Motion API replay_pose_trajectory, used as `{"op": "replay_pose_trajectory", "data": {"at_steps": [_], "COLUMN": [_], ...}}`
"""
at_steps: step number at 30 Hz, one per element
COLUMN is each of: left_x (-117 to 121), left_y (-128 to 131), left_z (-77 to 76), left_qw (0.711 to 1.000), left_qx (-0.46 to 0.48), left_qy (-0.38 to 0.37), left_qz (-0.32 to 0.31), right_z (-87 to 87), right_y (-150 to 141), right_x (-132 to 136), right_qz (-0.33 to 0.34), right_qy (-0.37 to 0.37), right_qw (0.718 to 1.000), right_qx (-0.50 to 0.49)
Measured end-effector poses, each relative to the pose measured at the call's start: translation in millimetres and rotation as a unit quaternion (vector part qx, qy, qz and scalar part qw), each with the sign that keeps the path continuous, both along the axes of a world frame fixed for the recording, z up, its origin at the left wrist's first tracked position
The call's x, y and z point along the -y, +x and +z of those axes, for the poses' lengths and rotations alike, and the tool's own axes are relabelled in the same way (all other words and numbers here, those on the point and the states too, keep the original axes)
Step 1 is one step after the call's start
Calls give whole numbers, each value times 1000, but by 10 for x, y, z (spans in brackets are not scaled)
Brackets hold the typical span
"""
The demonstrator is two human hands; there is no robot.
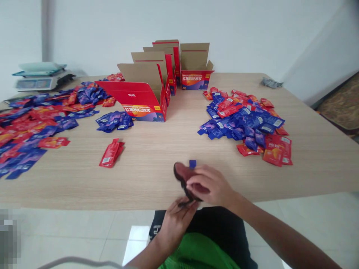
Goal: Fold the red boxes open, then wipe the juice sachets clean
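Apparently tinted glasses (pixel 183 172): likely light, stiff, scratchable; hold by edges.
Left hand (pixel 179 216): fingers clamped on 6 o'clock end.
Right hand (pixel 214 186): fingers pinching 3 o'clock side.

Brownish item (pixel 183 171) blurred, can't tell what it is — right hand (pixel 212 185) covers part, lower end lost in left hand (pixel 179 216). Left sachet pile (pixel 42 114) cut off by left edge, small print unreadable. Front box (pixel 137 96) partly hides boxes behind (pixel 151 56); insides mostly out of sight. Scale (pixel 35 84) display unreadable. Patterned brown thing (pixel 340 102) cut off at right edge — can't tell what.
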State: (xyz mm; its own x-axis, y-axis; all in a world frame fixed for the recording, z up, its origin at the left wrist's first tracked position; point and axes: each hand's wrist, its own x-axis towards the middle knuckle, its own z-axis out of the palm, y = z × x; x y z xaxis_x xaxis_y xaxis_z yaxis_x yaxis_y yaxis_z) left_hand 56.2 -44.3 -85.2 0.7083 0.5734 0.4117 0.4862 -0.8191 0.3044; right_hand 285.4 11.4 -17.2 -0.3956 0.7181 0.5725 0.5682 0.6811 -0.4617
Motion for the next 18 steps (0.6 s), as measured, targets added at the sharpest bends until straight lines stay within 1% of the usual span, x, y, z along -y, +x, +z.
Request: {"op": "replay_pose_trajectory", "data": {"at_steps": [1,2,3,4,6,8,10,11,13,15,16,17,18], "left_x": [4,7,9,10,12,13,14,14,16,17,18,18,18], "left_y": [4,7,7,4,-5,-15,-20,-20,-13,0,9,18,27], "left_z": [-10,-16,-16,-12,3,19,31,34,36,34,32,29,27], "left_qw": [1000,1000,1000,1000,1000,999,999,999,999,1000,1000,1000,1000], "left_qx": [10,14,11,2,-21,-35,-39,-40,-36,-25,-16,-7,2], "left_qy": [-9,-14,-16,-13,-5,-2,-3,-4,-6,-5,-3,-2,-5], "left_qz": [5,6,3,-2,-10,-10,-8,-6,-3,-2,-2,2,10], "right_z": [-62,-138,-220,-298,-410,-437,-372,-312,-162,-17,35,65,71], "right_y": [-44,-69,-73,-56,28,141,235,263,266,197,142,79,17], "right_x": [84,122,112,53,-177,-482,-748,-833,-864,-704,-568,-412,-253], "right_qz": [44,69,74,63,20,-24,-55,-73,-120,-156,-154,-133,-94], "right_qy": [-16,-27,-36,-41,-44,-35,-13,1,35,59,60,53,36], "right_qw": [999,996,995,995,996,994,990,988,988,986,986,989,994], "right_qx": [26,47,60,66,76,103,132,134,95,13,-24,-44,-41]}}
